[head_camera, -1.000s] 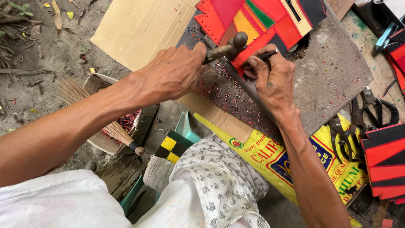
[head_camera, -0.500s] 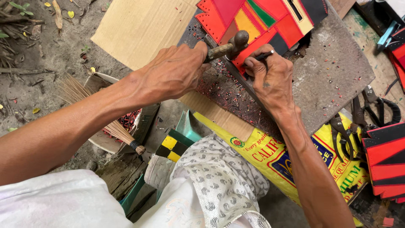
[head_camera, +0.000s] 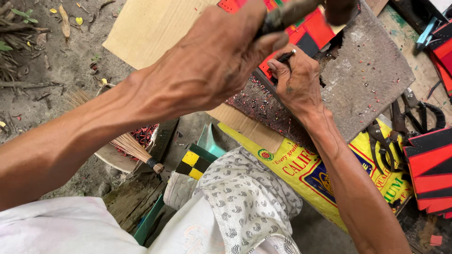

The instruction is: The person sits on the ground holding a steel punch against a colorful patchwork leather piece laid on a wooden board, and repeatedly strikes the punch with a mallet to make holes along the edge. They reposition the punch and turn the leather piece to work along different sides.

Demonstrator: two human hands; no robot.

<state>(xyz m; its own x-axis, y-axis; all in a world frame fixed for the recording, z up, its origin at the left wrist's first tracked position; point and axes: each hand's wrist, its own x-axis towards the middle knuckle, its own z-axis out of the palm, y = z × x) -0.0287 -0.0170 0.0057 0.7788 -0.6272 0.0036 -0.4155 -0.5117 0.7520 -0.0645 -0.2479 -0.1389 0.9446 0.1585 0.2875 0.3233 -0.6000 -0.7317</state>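
Above the right hand's fingers (head_camera: 281,66), the raised left hand (head_camera: 221,56) and its hammer (head_camera: 301,9) fill the way; the hammer head hangs just over the thin punch (head_camera: 286,57) those fingers pinch. Right of the fingers, the grey slab (head_camera: 372,70) lies open, strewn only with small chips. Further right, pliers (head_camera: 381,141) and cutters (head_camera: 414,113) crowd its edge. Left of the fingers, past the left forearm, bare cardboard (head_camera: 150,28) leaves room. Below the knuckles, the yellow sack (head_camera: 301,164) lies flat.

slab (head_camera: 372,80) on sack (head_camera: 301,162) | cardboard (head_camera: 155,26) left of slab | pliers (head_camera: 381,141) right, on sack
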